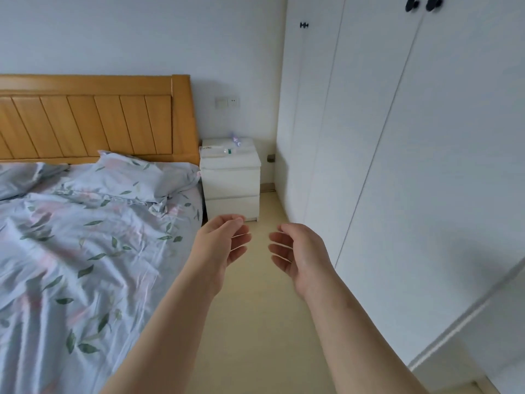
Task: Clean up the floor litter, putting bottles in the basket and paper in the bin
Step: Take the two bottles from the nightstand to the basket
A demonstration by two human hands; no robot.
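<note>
My left hand (220, 245) and my right hand (298, 255) are both stretched out in front of me over the beige floor (255, 322), palms facing each other, fingers loosely curled, holding nothing. The strip of floor between the bed and the wardrobe shows no bottle and no paper. No basket or bin is in view. On the white nightstand (230, 177) lie a small purple item (235, 139) and a clear item with a green part (227, 151), too small to identify.
A bed with leaf-patterned bedding (85, 237) and a wooden headboard (93, 120) fills the left side. White wardrobe doors (397, 166) line the right. The floor strip between them is narrow and ends at the nightstand by the wall.
</note>
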